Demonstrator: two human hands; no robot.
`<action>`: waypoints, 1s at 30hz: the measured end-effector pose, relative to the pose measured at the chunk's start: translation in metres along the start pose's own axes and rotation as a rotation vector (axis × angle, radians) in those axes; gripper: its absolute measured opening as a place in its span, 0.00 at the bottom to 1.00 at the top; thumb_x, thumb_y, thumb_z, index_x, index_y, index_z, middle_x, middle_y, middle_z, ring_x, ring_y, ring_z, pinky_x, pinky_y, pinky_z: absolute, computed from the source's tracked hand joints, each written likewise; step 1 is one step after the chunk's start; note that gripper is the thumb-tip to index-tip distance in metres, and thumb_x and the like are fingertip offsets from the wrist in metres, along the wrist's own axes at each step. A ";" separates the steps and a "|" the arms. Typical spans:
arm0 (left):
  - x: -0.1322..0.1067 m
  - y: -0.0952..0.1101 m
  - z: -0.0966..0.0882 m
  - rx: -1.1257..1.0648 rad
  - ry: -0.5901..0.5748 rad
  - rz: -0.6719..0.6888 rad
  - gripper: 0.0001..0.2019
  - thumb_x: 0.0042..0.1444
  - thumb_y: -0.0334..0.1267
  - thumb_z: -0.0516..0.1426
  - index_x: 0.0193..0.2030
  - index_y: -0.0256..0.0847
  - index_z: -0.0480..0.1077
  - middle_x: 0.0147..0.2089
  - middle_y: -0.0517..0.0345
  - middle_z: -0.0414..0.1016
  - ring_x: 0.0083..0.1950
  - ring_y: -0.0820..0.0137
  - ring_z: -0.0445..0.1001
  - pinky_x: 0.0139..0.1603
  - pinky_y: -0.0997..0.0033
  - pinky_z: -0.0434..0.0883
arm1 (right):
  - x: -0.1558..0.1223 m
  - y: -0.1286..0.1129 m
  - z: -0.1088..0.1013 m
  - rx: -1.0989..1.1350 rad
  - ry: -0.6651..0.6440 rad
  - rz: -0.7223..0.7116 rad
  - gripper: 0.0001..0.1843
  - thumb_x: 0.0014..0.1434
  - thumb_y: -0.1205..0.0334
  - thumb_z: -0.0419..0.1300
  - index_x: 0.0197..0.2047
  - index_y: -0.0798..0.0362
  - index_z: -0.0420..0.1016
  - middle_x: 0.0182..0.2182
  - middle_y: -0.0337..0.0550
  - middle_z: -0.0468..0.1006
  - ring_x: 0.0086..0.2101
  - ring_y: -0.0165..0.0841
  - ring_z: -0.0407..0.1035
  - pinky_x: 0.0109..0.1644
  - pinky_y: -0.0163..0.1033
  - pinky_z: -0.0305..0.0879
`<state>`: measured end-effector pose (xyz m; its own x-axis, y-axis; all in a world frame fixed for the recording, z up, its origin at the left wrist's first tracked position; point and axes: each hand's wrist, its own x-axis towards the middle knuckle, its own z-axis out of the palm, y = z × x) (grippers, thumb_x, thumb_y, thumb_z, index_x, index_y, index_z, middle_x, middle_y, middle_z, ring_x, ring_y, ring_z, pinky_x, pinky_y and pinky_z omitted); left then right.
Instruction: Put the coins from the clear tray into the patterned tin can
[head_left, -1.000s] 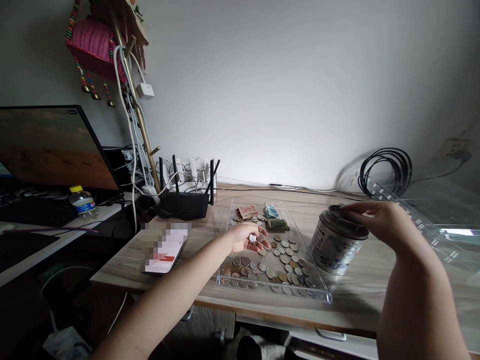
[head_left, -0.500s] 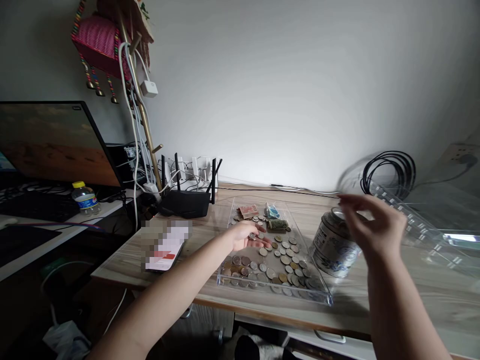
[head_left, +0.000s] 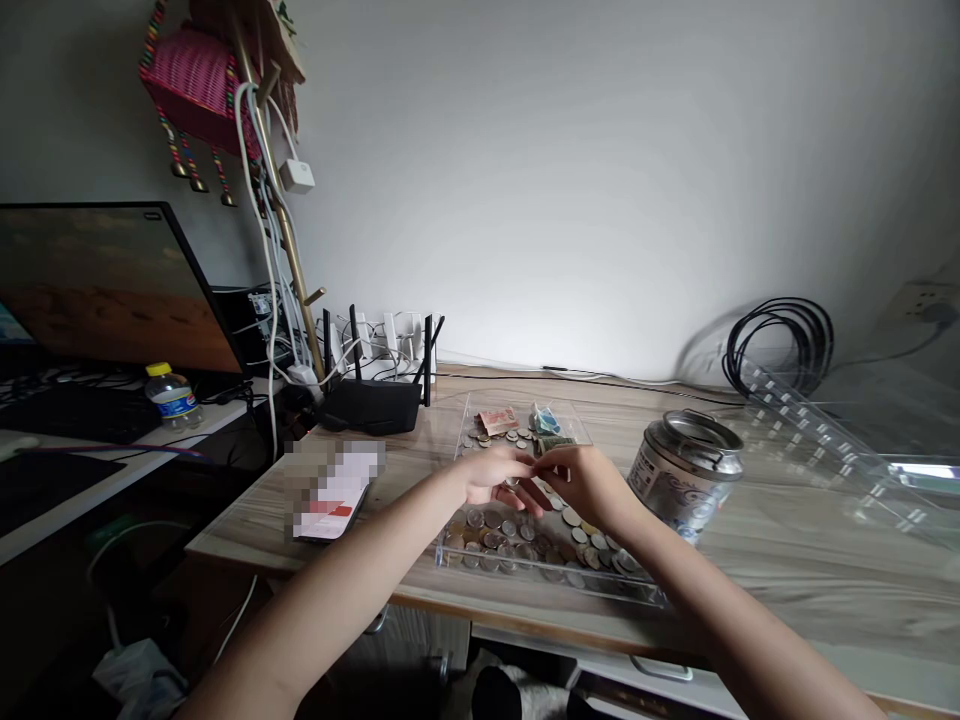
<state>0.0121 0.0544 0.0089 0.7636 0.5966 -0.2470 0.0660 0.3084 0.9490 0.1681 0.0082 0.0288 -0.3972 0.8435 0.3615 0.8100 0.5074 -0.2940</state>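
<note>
Right hand (head_left: 589,485) moved off round metal tin (head_left: 686,470) to my left hand (head_left: 491,475); fingertips meet over clear plastic tray (head_left: 637,590) of mixed coins (head_left: 487,520), surface's front edge; grip on coin: I cannot tell.

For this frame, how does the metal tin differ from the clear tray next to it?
The tin is round, opaque and printed, standing tall; the tray is flat, rectangular and see-through. The tray holds coins and banknotes; the tin's contents are hidden. The left hand and right hand meet over the tray; neither touches the tin. Both rest on the wooden desk.
</note>
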 end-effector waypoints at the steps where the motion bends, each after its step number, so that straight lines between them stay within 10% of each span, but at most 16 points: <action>1: -0.001 0.001 0.000 -0.014 -0.014 -0.012 0.12 0.50 0.39 0.54 0.40 0.33 0.64 0.30 0.46 0.74 0.28 0.69 0.73 0.20 0.80 0.64 | -0.001 -0.001 -0.004 -0.009 0.040 -0.007 0.11 0.51 0.64 0.51 0.31 0.49 0.75 0.28 0.40 0.75 0.28 0.29 0.66 0.30 0.32 0.58; 5: 0.002 0.000 -0.004 -0.145 0.110 -0.024 0.11 0.52 0.39 0.51 0.35 0.31 0.64 0.30 0.43 0.73 0.30 0.67 0.74 0.25 0.76 0.68 | -0.014 0.003 -0.038 -0.106 0.421 0.025 0.13 0.52 0.59 0.51 0.37 0.50 0.74 0.32 0.42 0.74 0.31 0.30 0.66 0.33 0.34 0.60; 9: 0.005 -0.001 -0.006 -0.252 0.129 0.001 0.05 0.49 0.29 0.50 0.32 0.30 0.63 0.31 0.44 0.73 0.34 0.66 0.74 0.33 0.72 0.70 | -0.037 0.037 -0.091 -0.221 0.822 0.345 0.13 0.45 0.52 0.57 0.31 0.51 0.75 0.29 0.42 0.75 0.29 0.32 0.66 0.31 0.35 0.59; 15: 0.006 -0.005 -0.006 -0.222 0.104 0.075 0.12 0.37 0.15 0.52 0.30 0.29 0.63 0.30 0.50 0.72 0.36 0.67 0.74 0.40 0.71 0.69 | -0.053 0.089 -0.124 -0.105 0.490 0.614 0.14 0.37 0.53 0.60 0.28 0.51 0.76 0.23 0.39 0.74 0.26 0.33 0.66 0.29 0.35 0.57; 30: 0.007 -0.003 -0.007 -0.125 0.142 0.035 0.05 0.49 0.27 0.54 0.33 0.27 0.67 0.28 0.46 0.73 0.30 0.71 0.74 0.25 0.81 0.68 | -0.041 0.081 -0.121 -0.024 0.333 0.597 0.13 0.39 0.56 0.59 0.29 0.53 0.76 0.23 0.40 0.75 0.25 0.31 0.66 0.29 0.34 0.58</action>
<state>0.0127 0.0623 0.0032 0.6652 0.7042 -0.2482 -0.0455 0.3700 0.9279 0.3017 -0.0065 0.0971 0.2716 0.8765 0.3975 0.8596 -0.0352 -0.5097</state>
